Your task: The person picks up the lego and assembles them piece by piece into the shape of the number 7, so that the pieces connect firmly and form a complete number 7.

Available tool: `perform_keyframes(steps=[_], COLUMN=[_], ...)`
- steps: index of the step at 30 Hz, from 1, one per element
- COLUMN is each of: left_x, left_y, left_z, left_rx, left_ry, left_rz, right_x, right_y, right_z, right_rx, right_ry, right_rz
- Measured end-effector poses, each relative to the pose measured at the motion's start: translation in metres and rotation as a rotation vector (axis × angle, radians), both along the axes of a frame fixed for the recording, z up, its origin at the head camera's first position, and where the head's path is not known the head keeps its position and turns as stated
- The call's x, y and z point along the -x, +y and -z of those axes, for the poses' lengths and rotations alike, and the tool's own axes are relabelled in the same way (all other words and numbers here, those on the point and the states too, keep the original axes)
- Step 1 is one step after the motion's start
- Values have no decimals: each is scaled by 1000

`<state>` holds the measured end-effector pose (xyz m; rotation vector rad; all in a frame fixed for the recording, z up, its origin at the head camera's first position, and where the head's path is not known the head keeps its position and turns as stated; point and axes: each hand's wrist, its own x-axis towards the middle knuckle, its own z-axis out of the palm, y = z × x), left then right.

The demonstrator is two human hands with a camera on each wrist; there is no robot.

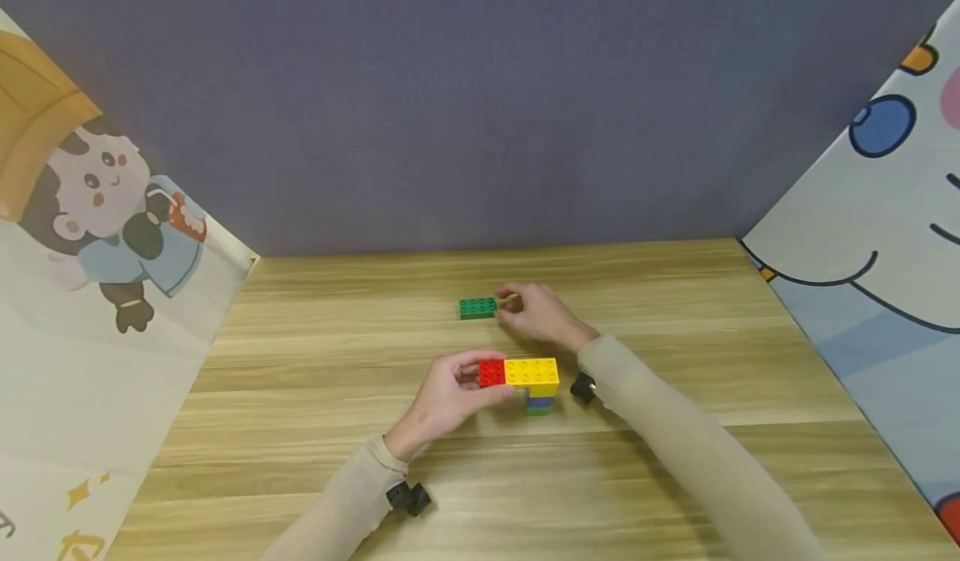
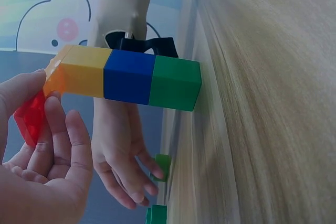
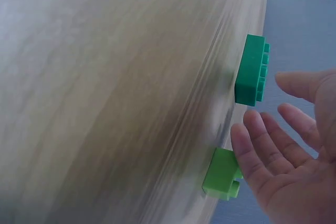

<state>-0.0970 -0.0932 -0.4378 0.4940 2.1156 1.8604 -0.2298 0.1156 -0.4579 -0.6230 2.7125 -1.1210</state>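
My left hand [image 1: 444, 393] pinches a red brick [image 1: 491, 373] at the left end of a joined toy-brick build. Beside the red is a long yellow brick [image 1: 531, 371], with a blue brick [image 2: 129, 77] and a green brick [image 2: 176, 83] stacked beneath it. Whether the lowest brick touches the table, I cannot tell. Farther back, my right hand [image 1: 542, 315] reaches over the table with loosely bent fingers. Its thumb is nearest a loose dark green brick [image 1: 477, 308]. A small light green brick [image 3: 222, 174] lies by its fingers, hidden in the head view.
The wooden table [image 1: 337, 336] is bounded by a grey-blue panel [image 1: 480, 127] at the back. Cartoon-printed panels stand at the left [image 1: 90, 311] and right [image 1: 840, 211]. Dark wrist cameras sit on both sleeves.
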Motion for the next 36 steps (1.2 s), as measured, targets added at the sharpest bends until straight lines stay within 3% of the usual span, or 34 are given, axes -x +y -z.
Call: perform_keyframes(steps=[29, 36], left_x=[-1, -1], left_y=[1, 1], left_z=[1, 0], left_rx=[12, 24], left_ry=[9, -15], left_rz=[-6, -35], right_x=[12, 12], right_y=[-12, -11], right_z=[20, 21], right_rx=[17, 24], right_ry=[-18, -13], right_rz=[38, 24])
